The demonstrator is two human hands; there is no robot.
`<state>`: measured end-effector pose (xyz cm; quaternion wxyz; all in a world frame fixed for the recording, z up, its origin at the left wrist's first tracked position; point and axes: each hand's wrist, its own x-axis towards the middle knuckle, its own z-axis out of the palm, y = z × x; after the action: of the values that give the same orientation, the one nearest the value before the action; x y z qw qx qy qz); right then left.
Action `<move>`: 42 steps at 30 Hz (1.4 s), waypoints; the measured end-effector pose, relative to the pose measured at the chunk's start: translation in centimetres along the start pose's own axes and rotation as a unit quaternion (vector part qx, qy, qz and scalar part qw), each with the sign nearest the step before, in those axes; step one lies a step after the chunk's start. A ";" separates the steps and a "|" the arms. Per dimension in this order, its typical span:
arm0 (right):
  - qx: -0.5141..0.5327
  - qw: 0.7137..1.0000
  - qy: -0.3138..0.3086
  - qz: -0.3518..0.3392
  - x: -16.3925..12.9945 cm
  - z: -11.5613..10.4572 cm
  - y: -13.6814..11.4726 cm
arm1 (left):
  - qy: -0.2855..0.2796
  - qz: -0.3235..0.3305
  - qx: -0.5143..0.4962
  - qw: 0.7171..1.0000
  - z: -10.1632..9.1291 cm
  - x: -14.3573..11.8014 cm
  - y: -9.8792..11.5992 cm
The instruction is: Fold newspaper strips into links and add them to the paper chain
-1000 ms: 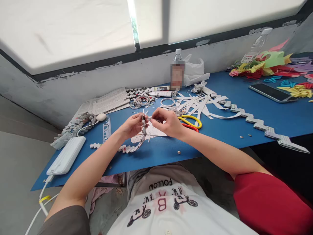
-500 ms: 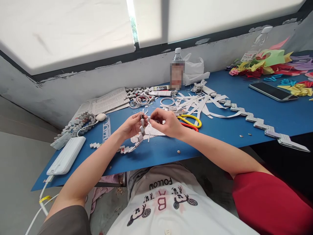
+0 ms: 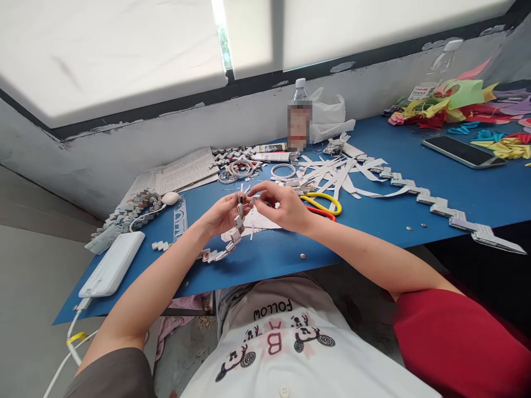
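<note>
Over the blue table (image 3: 373, 215), a folded-paper chain (image 3: 232, 237) is pinched by both hands.
Links could be pulled apart if it's tugged too hard by the left hand (image 3: 222, 213) or right hand (image 3: 282, 207).

A makeshift paper-craft workspace by a window: a blue table (image 3: 373, 221) set against a scuffed wall (image 3: 103, 160), strewn with cut paper strips (image 3: 332, 174), scissors (image 3: 321, 203), tape rolls (image 3: 283, 171), newspaper (image 3: 182, 171) and coloured paper shapes (image 3: 456, 108) (far right corner).

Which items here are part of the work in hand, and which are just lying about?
In use: left hand, right hand, folded paper chain, cut paper strips, scissors.
Lying about: phone, water bottle, power bank, ruler.
</note>
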<state>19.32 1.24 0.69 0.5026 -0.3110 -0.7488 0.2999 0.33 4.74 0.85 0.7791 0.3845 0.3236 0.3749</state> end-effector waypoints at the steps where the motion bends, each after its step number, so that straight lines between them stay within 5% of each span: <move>1: 0.009 1.000 -0.001 0.005 0.0 0.0 0.0 | -0.006 0.001 0.004 1.000 0.1 0.0 0.0; 10: 0.221 0.951 -0.089 0.197 1.0 0.1 0.9 | -0.040 0.034 0.076 0.996 0.3 0.1 -0.3; 18: 0.289 0.921 -0.119 0.231 1.3 0.0 1.6 | -0.031 0.032 0.109 0.993 0.1 0.2 -0.7; 30: 0.308 0.918 -0.192 0.160 1.8 -0.5 3.5 | -0.020 0.009 0.107 0.994 0.7 -0.2 -0.8; 42: 0.248 0.931 -0.229 0.140 2.1 -1.7 2.9 | -0.063 -0.037 0.154 0.985 0.7 -0.6 -0.5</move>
<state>20.77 4.96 0.20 0.3315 -0.2008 -0.6945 0.6061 0.71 3.75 0.90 0.7426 0.5108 0.3414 0.2666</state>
